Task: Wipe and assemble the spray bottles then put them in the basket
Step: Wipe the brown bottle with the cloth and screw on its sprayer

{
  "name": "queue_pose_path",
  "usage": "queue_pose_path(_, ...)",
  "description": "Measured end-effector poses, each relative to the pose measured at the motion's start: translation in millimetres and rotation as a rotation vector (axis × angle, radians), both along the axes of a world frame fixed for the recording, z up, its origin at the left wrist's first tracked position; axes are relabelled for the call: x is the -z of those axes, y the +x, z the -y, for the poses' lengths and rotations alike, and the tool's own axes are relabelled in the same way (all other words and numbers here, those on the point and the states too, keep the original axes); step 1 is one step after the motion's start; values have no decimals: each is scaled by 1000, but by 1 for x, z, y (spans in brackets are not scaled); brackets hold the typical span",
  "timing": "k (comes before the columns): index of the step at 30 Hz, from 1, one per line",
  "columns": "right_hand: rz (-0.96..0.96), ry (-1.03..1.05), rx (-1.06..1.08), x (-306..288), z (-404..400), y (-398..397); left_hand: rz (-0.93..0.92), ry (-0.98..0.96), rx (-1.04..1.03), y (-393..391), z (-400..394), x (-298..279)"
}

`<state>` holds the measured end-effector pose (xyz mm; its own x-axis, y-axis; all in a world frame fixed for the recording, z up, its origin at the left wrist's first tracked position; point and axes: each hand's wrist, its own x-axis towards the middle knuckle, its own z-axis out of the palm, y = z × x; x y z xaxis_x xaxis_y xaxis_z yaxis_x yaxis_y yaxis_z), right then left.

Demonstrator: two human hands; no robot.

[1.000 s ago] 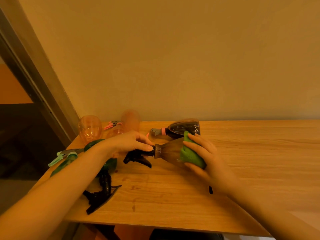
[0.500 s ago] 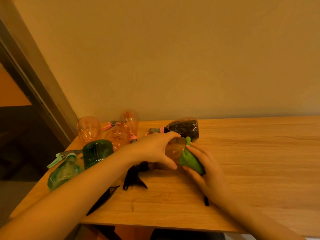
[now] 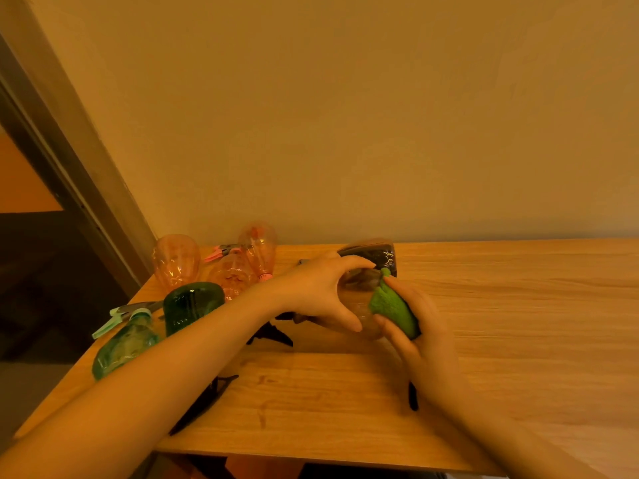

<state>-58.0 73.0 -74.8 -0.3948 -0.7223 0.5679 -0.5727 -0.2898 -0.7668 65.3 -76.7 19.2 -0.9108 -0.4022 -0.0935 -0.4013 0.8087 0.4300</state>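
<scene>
Since a second ago the left hand (image 3: 321,292) has slid from the neck of the clear bottle (image 3: 359,305) up onto its body, and the bottle's base has swung round toward the camera. That hand now curls over the top of the bottle, thumb below and fingers above, gripping it just off the surface (image 3: 518,323). The right hand (image 3: 422,326) pinches a folded green cloth (image 3: 394,311) against the bottle's right side, fingers wrapped round the cloth. The bottle's black trigger head (image 3: 269,331) points left from it, low over the surface, so this bottle looks already assembled and is being wiped.

To wipe well, I would keep the left hand as the fixed clamp and turn the bottle in short twists, letting the cloth stay pressed flat so each twist brings fresh plastic under it. Smooth plastic can slip, so the grip should stay on the widest part of the body. The base and the shoulder near the neck likely need their own pass.

Behind the clear bottle, touching or nearly so, lies a dark bottle (image 3: 377,254). Left of the clear bottle stand three pink bottles (image 3: 176,261) and a green bottle (image 3: 192,304), with a second green bottle (image 3: 124,344) lying further left near the surface's edge. A loose black trigger head (image 3: 204,402) lies near the front edge, below the left forearm. No basket is in view.
</scene>
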Motion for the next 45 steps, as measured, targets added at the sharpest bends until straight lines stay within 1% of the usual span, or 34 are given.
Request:
queue_pose_path(7, 365, -23, 2, -36, 6, 0, -98, -40, 10, 10, -2, -18)
queue_pose_path(10, 429, -41, -19, -47, 10, 1, -158, -47, -12, 14, -6, -19)
queue_pose_path(13, 466, -19, -111, -50, 13, 9, -196, -88, -8, 15, -9, -16)
queue_pose_path(16, 413, 1, -138, -48, 13, 12, -250, -54, -12, 17, -6, -12)
queue_pose_path(21, 347, 28, -111, -43, 6, 14, -483, 35, -54, 21, -2, -13)
queue_pose_path(25, 249, -31, -93, -55, 3, 9, -614, 69, -59, 22, -5, -13)
queue_pose_path(29, 152, -78, -58, -76, 8, -1, -663, 185, -102, 18, -15, -9)
queue_pose_path(33, -102, -91, -47, -87, 14, -6, -730, 229, -138, 13, -23, -5)
queue_pose_path(38, -263, -91, -72, -91, 11, -9, -810, 288, -172, 12, -27, -7)
queue_pose_path(42, -500, -112, -50, -86, 5, -10, -866, 339, -212, 13, -25, -6)
queue_pose_path(44, -529, -112, -53, -83, 1, -14, -877, 332, -236, 17, -23, -3)
queue_pose_path(45, -481, -118, -50, -82, -1, -15, -878, 327, -248, 18, -22, -2)
